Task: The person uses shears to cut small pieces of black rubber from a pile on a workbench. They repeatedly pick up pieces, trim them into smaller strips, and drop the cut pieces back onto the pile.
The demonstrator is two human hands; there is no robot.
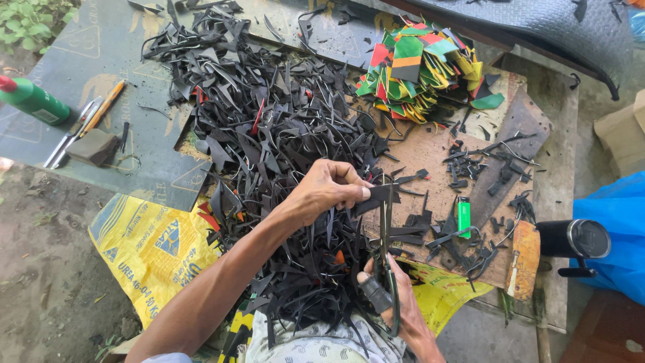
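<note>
Big heap of black rubber offcuts (269, 134) covers the brown work board's (430, 151) left side; stack of finished multicoloured pieces (420, 67) at its far edge. Your left hand (326, 191) pinches a black strip (377, 196) mid-board; right hand (396, 306) grips long scissors (388, 249), cutting unfinished.

I'm looking down on a cluttered tabletop (537, 101): black scrap strips (269, 134) heaped across it, a pile of coloured pieces (423, 67), a green lighter (464, 216), a green bottle (30, 99), pens (101, 107) at left.
</note>
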